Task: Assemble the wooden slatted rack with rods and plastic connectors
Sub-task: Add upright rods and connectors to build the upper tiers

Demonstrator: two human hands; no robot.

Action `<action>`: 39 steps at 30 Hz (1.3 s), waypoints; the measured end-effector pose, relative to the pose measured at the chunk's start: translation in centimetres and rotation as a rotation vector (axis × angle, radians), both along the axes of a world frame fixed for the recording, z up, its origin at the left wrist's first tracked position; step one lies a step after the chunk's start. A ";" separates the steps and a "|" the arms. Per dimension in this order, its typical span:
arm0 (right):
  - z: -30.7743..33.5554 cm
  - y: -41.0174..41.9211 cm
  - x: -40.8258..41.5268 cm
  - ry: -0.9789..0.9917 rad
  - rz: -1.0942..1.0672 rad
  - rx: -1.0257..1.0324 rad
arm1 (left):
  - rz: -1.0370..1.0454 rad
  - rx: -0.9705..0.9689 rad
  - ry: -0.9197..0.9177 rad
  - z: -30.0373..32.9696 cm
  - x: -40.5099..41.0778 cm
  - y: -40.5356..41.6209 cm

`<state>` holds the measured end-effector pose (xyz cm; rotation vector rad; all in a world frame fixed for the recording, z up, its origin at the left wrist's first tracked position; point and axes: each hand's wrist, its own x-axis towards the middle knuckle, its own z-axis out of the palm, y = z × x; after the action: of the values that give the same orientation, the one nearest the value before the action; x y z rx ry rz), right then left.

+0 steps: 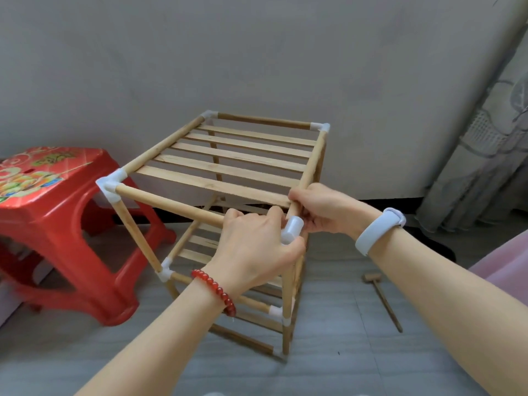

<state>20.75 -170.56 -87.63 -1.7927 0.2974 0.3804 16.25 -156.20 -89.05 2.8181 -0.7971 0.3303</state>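
While the wooden rack stands on the floor, left hand curled round the near-right white connector, right hand gripping the side rod above it, mallet nearby.

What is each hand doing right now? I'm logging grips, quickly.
Left hand: grips the white corner connector.
Right hand: grips the side rod above that connector.
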 end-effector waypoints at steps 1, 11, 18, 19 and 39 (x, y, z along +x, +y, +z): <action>0.3 0.0 0.1 -0.012 -0.005 0.010 | -0.003 -0.007 0.000 0.0 -0.1 0.0; -0.2 0.5 -0.2 -0.052 0.031 0.064 | 0.051 -0.124 0.010 -0.3 -0.1 0.3; -0.5 1.3 -1.9 -0.481 0.105 -0.713 | -0.110 -0.233 0.123 0.1 -0.1 5.8; -0.8 1.7 -1.9 -0.716 0.047 -0.842 | -0.109 -0.255 0.127 0.2 -0.1 6.9; -1.0 13.7 -1.8 -1.041 0.786 -0.926 | 0.807 -1.154 -0.426 -2.3 -1.9 12.8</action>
<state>18.93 -156.85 -88.61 -2.6900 -1.1669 -0.2618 14.38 -143.42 -91.39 1.7858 0.4647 1.0858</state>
